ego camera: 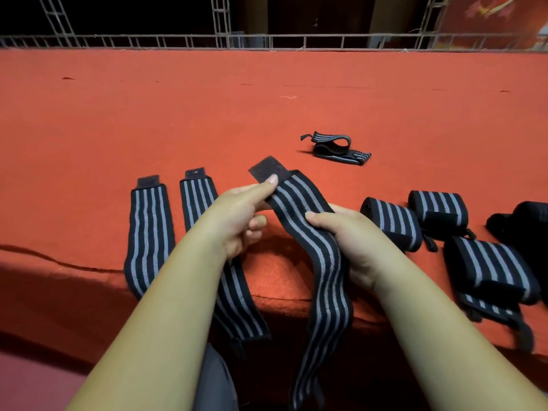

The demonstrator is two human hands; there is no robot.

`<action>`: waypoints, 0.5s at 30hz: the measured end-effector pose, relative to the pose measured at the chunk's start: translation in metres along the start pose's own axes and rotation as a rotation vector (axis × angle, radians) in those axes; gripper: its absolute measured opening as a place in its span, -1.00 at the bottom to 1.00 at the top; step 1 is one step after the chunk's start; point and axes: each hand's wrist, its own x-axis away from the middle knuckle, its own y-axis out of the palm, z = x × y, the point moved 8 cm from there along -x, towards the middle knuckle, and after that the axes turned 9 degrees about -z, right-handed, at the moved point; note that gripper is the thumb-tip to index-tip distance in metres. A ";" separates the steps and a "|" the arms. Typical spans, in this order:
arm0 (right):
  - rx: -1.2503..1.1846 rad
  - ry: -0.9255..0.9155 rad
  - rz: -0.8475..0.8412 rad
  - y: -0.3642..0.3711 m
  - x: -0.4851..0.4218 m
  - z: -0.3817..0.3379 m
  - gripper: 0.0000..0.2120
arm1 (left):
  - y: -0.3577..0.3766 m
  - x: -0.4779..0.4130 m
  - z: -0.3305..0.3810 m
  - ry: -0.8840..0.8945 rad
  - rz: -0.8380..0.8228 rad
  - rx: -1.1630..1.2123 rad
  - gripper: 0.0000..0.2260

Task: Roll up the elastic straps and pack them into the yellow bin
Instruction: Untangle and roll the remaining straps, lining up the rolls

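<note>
Striped strap (pixel 314 241) held over desk (pixel 267 99) edge, tail hanging; left hand (pixel 246 215) pinches near its dark end, right hand (pixel 350 235) grips mid-length; seems light, limp, stretchy, so start rolling tight from that pinched end.

Flat straps (pixel 148 232) left, rolls (pixel 394 222) right (perhaps four)

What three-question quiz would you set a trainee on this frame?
1. True or false: the held strap is already rolled up.
2. How many flat straps lie on the red surface to the left of it? A) one B) two C) four
3. Which hand pinches it beside its black end tab?
Key: 1 false, it hangs unrolled; 2 B; 3 the left hand, while the right hand grips it mid-length.
</note>
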 end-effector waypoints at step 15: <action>-0.129 0.269 -0.176 0.012 0.006 0.026 -0.71 | -0.040 -0.013 0.013 0.325 0.310 0.059 -0.52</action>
